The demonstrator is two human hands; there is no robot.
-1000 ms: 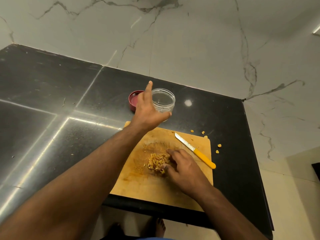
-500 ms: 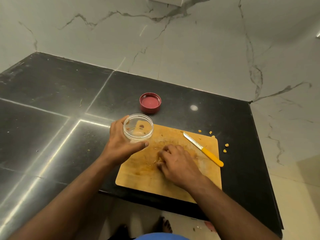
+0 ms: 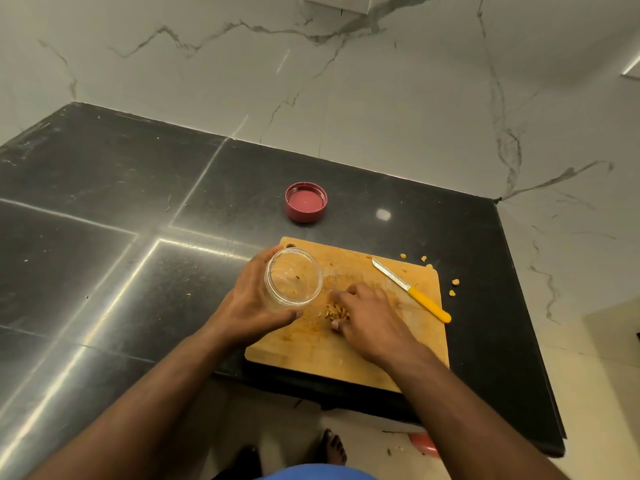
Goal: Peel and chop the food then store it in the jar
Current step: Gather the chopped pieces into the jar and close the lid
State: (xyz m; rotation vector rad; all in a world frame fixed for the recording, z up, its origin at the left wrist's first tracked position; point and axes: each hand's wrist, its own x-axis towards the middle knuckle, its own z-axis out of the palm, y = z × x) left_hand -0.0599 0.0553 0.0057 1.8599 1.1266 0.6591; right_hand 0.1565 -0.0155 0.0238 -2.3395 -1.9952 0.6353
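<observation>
A clear plastic jar (image 3: 293,279) leans toward me at the left end of the wooden cutting board (image 3: 360,341), and my left hand (image 3: 251,306) grips it from the left with the thumb under it. A few food bits lie inside. Just right of the jar's mouth sits a small heap of chopped yellow-brown food (image 3: 336,311). My right hand (image 3: 372,317) curls its fingers over that heap and partly hides it.
A yellow-handled knife (image 3: 412,291) lies on the board's right part, blade pointing up-left. The red jar lid (image 3: 306,201) lies upside down on the black counter (image 3: 138,202) behind the board. Yellow scraps (image 3: 454,287) dot the counter right of the board. The counter's front edge runs just below the board.
My left hand brought the jar from beside the lid down to the board's left end and tipped its mouth toward the food. My right hand stayed over the chopped heap, gathering it.
</observation>
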